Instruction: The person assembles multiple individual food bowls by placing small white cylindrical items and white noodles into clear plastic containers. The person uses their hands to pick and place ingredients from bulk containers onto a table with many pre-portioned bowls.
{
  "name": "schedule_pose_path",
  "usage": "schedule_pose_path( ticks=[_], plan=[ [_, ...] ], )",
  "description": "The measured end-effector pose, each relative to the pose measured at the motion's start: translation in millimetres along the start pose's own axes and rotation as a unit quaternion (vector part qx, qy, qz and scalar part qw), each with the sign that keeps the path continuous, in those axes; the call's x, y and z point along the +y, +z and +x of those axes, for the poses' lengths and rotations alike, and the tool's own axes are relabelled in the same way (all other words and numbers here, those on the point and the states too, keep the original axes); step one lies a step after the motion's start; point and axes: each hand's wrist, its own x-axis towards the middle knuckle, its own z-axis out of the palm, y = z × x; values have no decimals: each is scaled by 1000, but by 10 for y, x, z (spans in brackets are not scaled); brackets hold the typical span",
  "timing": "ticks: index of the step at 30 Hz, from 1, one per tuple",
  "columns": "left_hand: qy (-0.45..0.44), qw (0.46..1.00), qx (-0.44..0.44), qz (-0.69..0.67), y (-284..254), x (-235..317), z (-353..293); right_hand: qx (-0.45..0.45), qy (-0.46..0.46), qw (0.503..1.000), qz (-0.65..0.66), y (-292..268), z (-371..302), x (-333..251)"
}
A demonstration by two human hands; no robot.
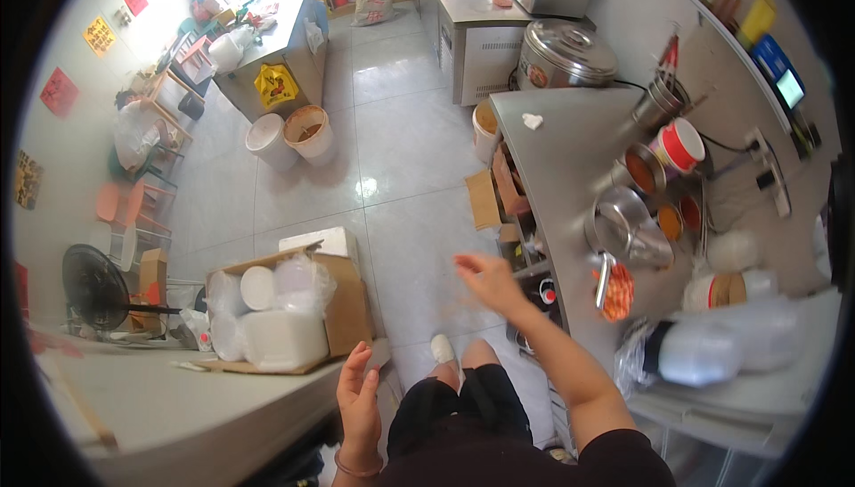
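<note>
My left hand (359, 402) is raised at the lower middle with a bracelet on its wrist. Its fingers are apart and nothing is in them. Close by on the left counter (178, 402) stands an open cardboard box (351, 313) filled with white foam containers (285, 337) and plastic-wrapped lids or bowls (258, 288). My right hand (490, 282) reaches over the floor beside the right steel counter (557, 162), a little blurred, with its fingers stretched out and holding nothing. It is near the shelves under that counter, apart from them.
On the right counter are a steel pot (623, 220), a dish of reddish food (616, 295), sauce containers (643, 171) and wrapped plastic containers (699, 351). A large lidded pot (565, 55) stands beyond. Two buckets (309, 135) sit on the tiled floor (392, 166). A black fan (93, 286) is at left.
</note>
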Motion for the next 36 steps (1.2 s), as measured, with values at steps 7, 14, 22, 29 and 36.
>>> schedule_pose_path(
  ticks=[7, 14, 22, 29, 36],
  plan=[
    [-74, 994, 67, -44, 580, 272, 1977, 155, -8, 985, -75, -1779, 2756, 773],
    [-192, 938, 288, -35, 1142, -83, 4032, 123, -23, 941, -314, -3102, 6019, 2791],
    [-311, 912, 259, -61, 2039, 43, 5733, -170, 53, 749, -638, -2744, 8067, 4829],
    [-379, 872, 185, 250, 2308, -39, 6395, -311, 133, 622, -706, -2630, 8568, 5709],
    [-261, 876, 67, 401, 2447, 6, 6520, -279, 87, 580, -761, -2748, 8657, 5976]
  ],
)
